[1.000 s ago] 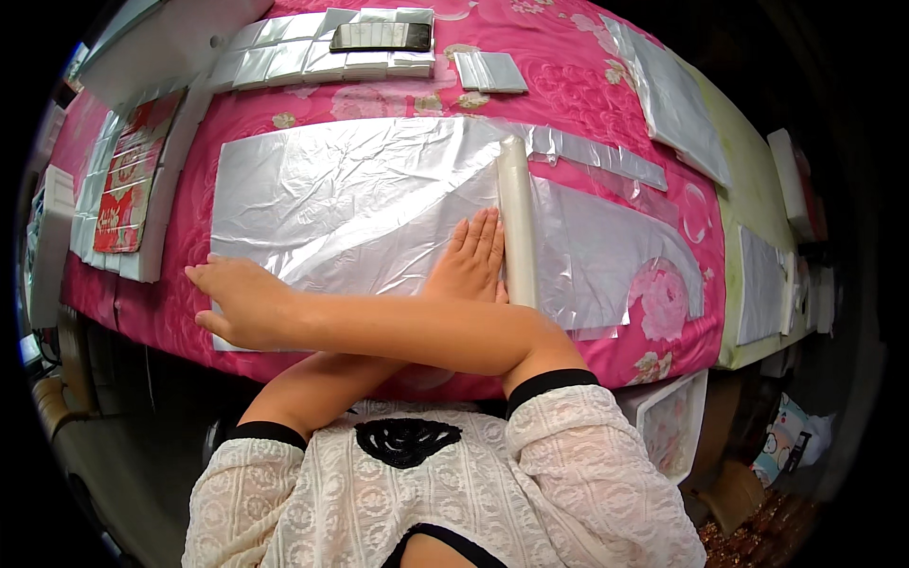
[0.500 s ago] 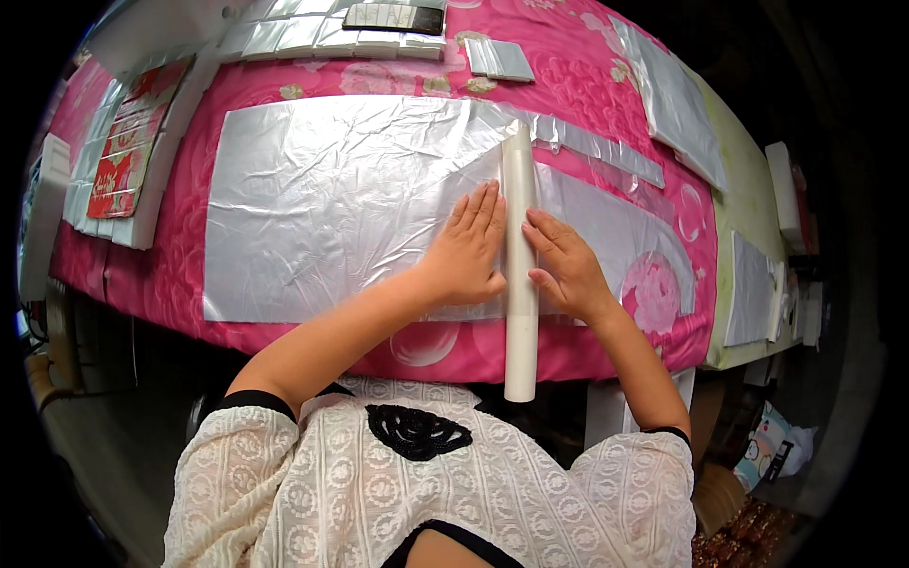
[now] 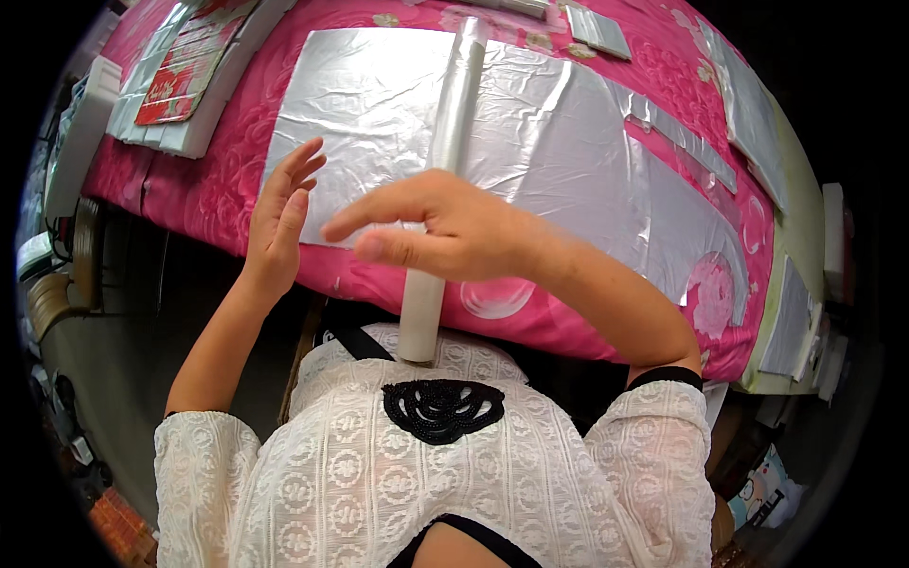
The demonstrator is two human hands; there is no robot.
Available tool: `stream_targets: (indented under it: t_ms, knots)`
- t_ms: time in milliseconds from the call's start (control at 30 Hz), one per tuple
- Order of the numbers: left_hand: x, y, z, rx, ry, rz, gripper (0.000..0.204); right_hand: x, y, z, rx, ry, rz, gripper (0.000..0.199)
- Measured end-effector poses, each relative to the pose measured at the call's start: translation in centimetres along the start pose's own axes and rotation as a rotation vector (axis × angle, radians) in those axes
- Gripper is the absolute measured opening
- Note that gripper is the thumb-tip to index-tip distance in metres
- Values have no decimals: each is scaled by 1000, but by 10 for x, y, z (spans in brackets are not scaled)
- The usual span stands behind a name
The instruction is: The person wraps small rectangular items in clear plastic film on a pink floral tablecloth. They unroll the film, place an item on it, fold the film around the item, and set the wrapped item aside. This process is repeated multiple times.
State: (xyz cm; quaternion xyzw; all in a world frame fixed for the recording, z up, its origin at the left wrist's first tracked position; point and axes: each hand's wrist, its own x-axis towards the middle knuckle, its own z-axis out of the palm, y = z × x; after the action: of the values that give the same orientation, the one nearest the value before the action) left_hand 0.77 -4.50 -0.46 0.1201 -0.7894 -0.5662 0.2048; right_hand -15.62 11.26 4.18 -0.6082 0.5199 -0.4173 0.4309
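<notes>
A long pale roll (image 3: 458,123), wrapped in clear film, lies across a wide sheet of thin silvery plastic film (image 3: 559,142). Its near end sticks out past the table edge, close to my shirt. My right hand (image 3: 445,227) is raised over the roll, fingers stretched to the left and thumb apart, hiding part of it. Left of the roll, my left hand (image 3: 277,222) is held up near the sheet's left edge, with fingers extended and nothing in them. Wrinkled film shows on both sides of the roll.
Pink flowered cloth (image 3: 218,189) covers the table. Stacked white packs with a red printed packet (image 3: 194,62) stand at the far left. A small flat packet (image 3: 598,32) lies at the back. More folded film (image 3: 743,104) and a narrow strip (image 3: 686,142) are on the right.
The roll has travelled left along the film, so more sheet lies right of it. Both hands have moved left and come off the roll. The view has shifted too.
</notes>
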Motion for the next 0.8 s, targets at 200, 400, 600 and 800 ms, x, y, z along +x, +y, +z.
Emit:
stream_targets:
  t_ms: [200, 400, 600, 800]
  knots:
    - [-69, -2, -36, 28, 50, -152, 45, 33, 66, -24, -810, 274, -214, 42]
    - [-87, 6, -22, 472, 124, -137, 51, 104, 90, 4, -1007, 181, -327, 54]
    - [-91, 3, -34, 462, 79, -470, 65, 163, 90, 50, -862, 310, -195, 54]
    - [-112, -4, -45, -821, -94, -629, 79, 164, 66, 65, -110, 1046, -89, 82]
